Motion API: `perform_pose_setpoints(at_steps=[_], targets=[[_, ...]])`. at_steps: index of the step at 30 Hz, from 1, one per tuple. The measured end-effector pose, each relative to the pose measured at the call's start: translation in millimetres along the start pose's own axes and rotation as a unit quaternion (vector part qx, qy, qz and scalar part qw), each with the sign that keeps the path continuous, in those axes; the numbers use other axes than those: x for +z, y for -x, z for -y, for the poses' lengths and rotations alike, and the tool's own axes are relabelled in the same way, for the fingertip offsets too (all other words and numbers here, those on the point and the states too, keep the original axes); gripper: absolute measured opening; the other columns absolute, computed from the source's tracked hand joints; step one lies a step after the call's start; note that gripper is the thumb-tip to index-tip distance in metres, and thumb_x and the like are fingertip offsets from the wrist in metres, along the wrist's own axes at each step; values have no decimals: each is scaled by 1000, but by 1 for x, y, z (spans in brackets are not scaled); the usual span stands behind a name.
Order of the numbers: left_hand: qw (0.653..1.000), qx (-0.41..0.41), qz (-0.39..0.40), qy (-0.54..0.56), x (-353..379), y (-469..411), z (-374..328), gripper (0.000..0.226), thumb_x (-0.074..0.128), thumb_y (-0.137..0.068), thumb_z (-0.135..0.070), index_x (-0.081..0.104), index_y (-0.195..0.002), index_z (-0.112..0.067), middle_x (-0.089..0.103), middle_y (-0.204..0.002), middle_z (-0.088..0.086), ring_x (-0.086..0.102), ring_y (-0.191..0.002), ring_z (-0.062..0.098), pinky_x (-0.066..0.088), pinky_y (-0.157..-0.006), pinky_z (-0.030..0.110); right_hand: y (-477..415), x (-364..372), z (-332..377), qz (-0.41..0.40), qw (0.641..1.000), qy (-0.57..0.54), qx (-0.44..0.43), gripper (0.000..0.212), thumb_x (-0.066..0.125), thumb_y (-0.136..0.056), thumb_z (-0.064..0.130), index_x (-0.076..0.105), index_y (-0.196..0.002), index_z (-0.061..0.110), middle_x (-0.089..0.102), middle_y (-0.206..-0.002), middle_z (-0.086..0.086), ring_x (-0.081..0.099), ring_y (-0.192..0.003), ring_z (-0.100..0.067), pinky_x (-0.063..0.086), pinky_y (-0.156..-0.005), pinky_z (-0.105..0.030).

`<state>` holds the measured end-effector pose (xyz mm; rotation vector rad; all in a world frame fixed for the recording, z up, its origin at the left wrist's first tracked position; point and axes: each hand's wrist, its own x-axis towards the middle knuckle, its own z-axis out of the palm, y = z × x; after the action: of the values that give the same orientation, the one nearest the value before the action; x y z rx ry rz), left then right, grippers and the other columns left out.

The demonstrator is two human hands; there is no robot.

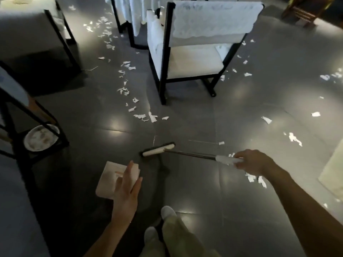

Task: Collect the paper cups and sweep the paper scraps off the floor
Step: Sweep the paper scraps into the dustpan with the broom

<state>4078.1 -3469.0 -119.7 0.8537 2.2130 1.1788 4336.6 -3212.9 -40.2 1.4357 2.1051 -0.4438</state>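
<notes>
Floor (194, 182): dark grey, glossy tiles with pale patches of reflected light.
Chair (194, 58): black frame with white seat and back cushions, standing upright beyond the broom.
Clothed table (130, 12): white cloth hanging down at the top edge, behind the chair.
Stand (55, 130): dark frame at the left edge, with a round pale plate (39, 138) lying on its low shelf.
Paper scraps (143, 115): small, white, torn into ragged, uneven bits. One trail runs from near the clothed table, past the chair's front left leg, and ends a little beyond the broom head. More bits lie right of the chair and along the right side of the floor, and a few lie just under the right hand.
Broom (189, 154): thin dark metal shaft with a white grip, tilted low. Its pale, dark-bristled head (158, 152) is down at the floor between the two hands.
Pan (109, 180): pale, flat and squarish, at the lower left, near the broom head but apart from it.
Right hand (254, 162): fingers curled round the broom's white grip, holding it.
Left hand (128, 182): fingers lie fairly straight over the pan's near edge; whether it grips the pan cannot be told.
Shoes (168, 212): pale, at the bottom centre.
</notes>
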Motion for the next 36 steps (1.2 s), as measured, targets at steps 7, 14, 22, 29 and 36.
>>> perform_pose_setpoints(at_steps=[7,14,22,29,36], targets=[[995,-23,80,-59,-4,-27,16,56,45,-92,-41,21,-144,-43,43,-135,7,48,-118,17,48,-92,43,-4,105,32,174,932,-298,111,15,48,-92,10,38,-104,10,53,-71,-12,52,-47,-19,42,-37,-21],[988,-47,130,-65,-3,-45,2,56,45,-95,-44,14,-142,-47,50,-135,6,58,-113,22,52,-90,46,-9,152,59,175,875,-437,113,9,46,-92,12,49,-86,5,41,-53,-10,39,-34,-13,32,-37,-17],[993,-64,90,-50,19,-45,-28,60,51,-96,-27,19,-146,-35,43,-133,-4,47,-106,10,55,-84,43,-27,130,53,132,840,-519,81,40,45,-94,9,44,-133,18,45,-60,-5,42,-39,-11,35,-35,-18],[991,-33,124,-25,67,-52,-89,50,49,-95,-21,27,-129,-50,45,-96,-23,55,-86,5,52,-69,27,-27,124,-1,190,731,-635,164,11,48,-86,2,53,-77,-2,56,-58,-14,56,-46,-21,47,-47,-28],[986,15,147,-70,136,-69,-148,55,45,-97,-19,23,-138,-48,57,-123,16,59,-106,40,53,-85,50,-46,102,-62,82,737,-648,174,26,49,-93,11,53,-69,2,51,-52,-9,46,-42,-17,39,-45,-26]])
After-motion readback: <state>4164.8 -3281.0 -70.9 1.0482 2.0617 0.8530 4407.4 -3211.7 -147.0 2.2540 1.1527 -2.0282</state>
